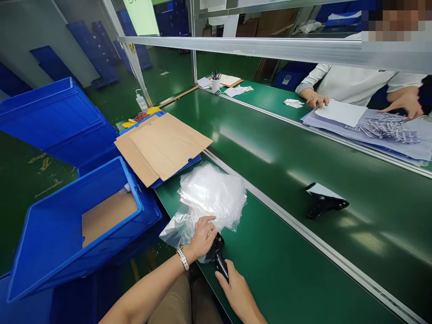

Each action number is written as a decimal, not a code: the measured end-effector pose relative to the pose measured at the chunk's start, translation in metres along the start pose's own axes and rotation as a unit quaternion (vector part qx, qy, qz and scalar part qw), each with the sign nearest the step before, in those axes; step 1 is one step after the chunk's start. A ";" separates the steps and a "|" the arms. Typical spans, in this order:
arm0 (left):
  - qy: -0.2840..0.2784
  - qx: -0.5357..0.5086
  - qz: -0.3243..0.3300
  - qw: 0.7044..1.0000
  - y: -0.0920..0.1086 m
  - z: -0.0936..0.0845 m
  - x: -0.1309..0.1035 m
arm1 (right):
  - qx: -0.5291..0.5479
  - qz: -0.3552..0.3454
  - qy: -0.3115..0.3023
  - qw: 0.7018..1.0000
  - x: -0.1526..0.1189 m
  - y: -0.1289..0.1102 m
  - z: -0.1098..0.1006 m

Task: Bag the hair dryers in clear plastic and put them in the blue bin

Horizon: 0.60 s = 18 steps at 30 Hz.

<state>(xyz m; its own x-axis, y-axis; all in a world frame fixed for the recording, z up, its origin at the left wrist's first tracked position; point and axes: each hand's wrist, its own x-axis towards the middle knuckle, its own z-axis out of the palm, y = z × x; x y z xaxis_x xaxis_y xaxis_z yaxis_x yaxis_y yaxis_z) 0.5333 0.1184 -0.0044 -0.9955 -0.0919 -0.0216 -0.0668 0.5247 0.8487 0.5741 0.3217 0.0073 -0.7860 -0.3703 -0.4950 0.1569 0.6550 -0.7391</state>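
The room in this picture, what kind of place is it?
Probably a factory packing line: a long green conveyor belt, blue plastic bins, and a stack of clear bags under the person's left hand.
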 end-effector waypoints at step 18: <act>-0.007 0.216 0.341 0.915 0.114 0.009 -0.035 | 0.269 0.056 0.219 0.936 0.014 -0.013 -0.013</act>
<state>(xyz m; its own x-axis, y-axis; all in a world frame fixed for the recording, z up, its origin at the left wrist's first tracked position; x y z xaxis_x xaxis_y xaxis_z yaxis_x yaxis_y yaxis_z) 0.5598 0.1891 0.0886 -0.8156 0.3907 0.4268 0.5534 0.7418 0.3787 0.5537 0.3169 0.0158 -0.8977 0.0639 -0.4360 0.4394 0.2037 -0.8749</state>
